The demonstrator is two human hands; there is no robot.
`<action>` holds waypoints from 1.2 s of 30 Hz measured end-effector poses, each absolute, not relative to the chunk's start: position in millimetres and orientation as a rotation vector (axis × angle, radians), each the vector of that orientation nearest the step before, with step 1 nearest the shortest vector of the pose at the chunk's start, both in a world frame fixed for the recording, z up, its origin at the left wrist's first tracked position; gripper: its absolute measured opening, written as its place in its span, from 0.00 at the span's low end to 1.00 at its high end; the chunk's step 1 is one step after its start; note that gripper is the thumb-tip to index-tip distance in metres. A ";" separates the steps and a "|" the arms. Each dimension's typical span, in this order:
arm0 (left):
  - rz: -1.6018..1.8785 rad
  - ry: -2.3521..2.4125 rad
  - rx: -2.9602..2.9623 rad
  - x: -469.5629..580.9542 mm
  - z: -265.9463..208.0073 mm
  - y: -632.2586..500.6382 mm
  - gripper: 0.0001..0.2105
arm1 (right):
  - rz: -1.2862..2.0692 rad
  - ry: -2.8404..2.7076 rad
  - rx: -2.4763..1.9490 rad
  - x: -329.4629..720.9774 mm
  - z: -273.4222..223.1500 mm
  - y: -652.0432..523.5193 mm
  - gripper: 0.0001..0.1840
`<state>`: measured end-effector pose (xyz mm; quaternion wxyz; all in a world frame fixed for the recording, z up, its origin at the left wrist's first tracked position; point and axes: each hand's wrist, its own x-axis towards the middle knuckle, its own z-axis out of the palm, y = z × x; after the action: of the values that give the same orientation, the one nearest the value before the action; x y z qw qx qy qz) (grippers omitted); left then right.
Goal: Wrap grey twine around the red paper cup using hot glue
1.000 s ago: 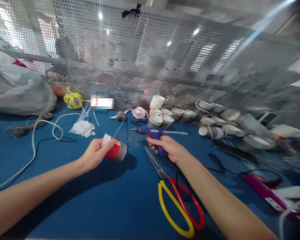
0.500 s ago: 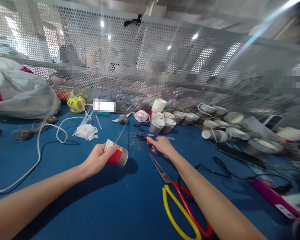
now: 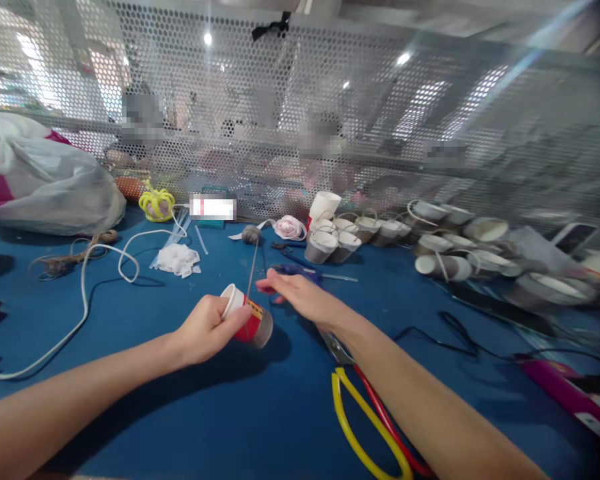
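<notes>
My left hand (image 3: 210, 328) is closed around a tilted red-and-white paper cup (image 3: 253, 327), its thumb along the side. Grey yarn covers the cup's base end. From the cup a taut strand of yarn (image 3: 253, 270) runs back to a small grey yarn ball (image 3: 251, 235). My right hand (image 3: 300, 298) hovers beside the strand with fingers stretched out, holding nothing. Just behind it lies a blue glue gun (image 3: 300, 270) on the table, partly hidden by the hand. Under my right forearm are large scissors (image 3: 347, 393) with yellow and red handles, their blades mostly covered.
Wrapped cups with handles (image 3: 325, 247) stand along the back right. A white cable (image 3: 83, 287), a pile of white pieces (image 3: 177, 260) and a plastic bag (image 3: 55, 180) lie left. Right are a black cord (image 3: 463, 340) and a magenta power strip (image 3: 563, 393). A perforated metal screen (image 3: 260, 120) rises behind.
My right hand has let go of the glue gun, now lying on the table, and moved left towards the yarn strand. The cup has shifted slightly right in view.
</notes>
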<state>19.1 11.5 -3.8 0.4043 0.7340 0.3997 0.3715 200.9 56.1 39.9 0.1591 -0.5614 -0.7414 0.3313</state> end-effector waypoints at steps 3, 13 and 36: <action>0.899 1.019 2.003 18.3 -0.9 5.8 0.19 | 1.455 -1.847 -1.208 181.6 34.9 44.1 0.24; 0.841 1.009 1.649 23.2 1.7 6.2 0.18 | 1.418 -1.442 -0.994 185.6 33.8 30.2 0.09; 0.890 0.941 1.254 24.5 8.4 -1.1 0.17 | 0.869 -1.707 -1.182 196.9 32.9 37.3 0.10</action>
<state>24.5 -1.1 8.4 0.6204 0.5456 0.4094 0.3871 196.9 37.3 32.9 0.4305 -0.4740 -0.6845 0.3485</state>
